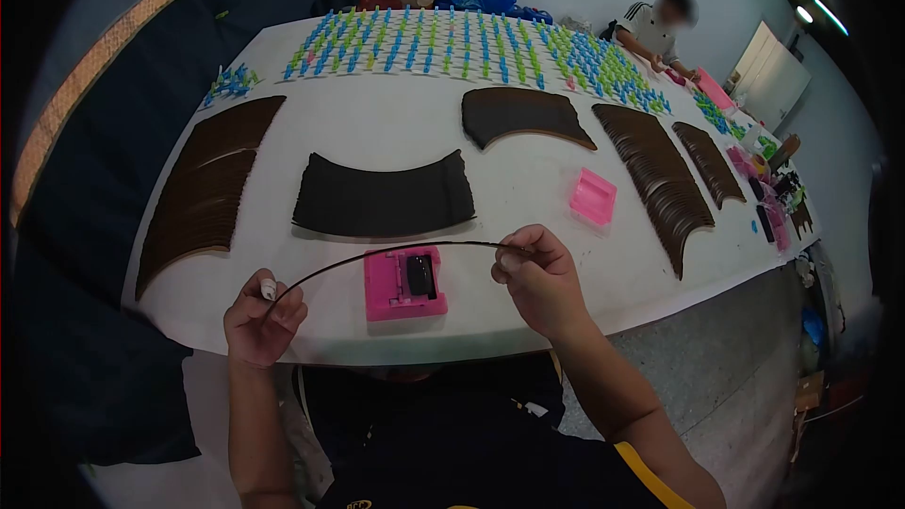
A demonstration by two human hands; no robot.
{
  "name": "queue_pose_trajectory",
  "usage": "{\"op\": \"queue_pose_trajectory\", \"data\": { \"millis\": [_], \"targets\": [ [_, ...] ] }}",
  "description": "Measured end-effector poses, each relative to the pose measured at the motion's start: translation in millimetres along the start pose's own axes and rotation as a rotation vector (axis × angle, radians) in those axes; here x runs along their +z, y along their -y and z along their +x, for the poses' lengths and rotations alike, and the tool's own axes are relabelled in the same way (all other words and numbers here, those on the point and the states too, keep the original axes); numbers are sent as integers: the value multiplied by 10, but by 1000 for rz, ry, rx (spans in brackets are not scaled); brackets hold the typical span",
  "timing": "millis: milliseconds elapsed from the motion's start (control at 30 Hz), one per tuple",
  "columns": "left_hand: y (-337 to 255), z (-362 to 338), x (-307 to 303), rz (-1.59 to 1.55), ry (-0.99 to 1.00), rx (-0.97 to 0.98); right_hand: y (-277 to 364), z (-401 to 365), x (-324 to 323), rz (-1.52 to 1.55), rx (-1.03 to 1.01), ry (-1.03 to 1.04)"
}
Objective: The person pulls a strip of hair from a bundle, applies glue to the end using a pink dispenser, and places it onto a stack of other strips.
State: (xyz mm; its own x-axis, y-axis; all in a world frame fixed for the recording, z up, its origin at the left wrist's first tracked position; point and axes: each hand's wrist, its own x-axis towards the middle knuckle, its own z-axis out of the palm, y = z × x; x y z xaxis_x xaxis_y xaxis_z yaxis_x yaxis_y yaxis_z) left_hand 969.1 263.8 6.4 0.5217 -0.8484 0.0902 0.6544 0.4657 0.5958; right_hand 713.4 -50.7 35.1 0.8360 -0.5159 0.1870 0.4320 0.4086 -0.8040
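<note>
A thin dark curved strip is held up by its two ends, bowed upward above the table's front edge. My left hand pinches its left end, with a white wrapping on one finger. My right hand pinches the right end between thumb and fingers. Below the strip, between the hands, sits a pink device with a black pad in it. Behind it lies a fanned stack of black strips.
Brown strip stacks lie at left, centre back and right. A pink tray is right of centre. Rows of blue and green clips span the back of the white table. Another person sits at the far right.
</note>
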Motion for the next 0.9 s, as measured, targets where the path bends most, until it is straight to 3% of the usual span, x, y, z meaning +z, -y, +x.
{"op": "queue_pose_trajectory", "data": {
  "millis": [300, 433, 500, 667, 733, 900],
  "targets": [
    [-117, -186, -104, -103, -20, 103, -220, 34, 260, -128, -110, 40],
    [-196, -285, -143, -221, -99, 249, -347, 72, 574, -146, -133, 54],
    [-234, -318, -298, -414, -182, 368, -452, 101, 782, -174, -95, 61],
    [-478, -402, -533, -324, -416, 608, -802, 282, 1253, -301, -42, 129],
    [-602, -424, -673, -98, -792, 591, -959, 369, 1557, -392, -13, 137],
    [-915, -551, -1002, 54, -917, 472, -1671, 666, 1861, -395, 48, 249]
  ]
}}
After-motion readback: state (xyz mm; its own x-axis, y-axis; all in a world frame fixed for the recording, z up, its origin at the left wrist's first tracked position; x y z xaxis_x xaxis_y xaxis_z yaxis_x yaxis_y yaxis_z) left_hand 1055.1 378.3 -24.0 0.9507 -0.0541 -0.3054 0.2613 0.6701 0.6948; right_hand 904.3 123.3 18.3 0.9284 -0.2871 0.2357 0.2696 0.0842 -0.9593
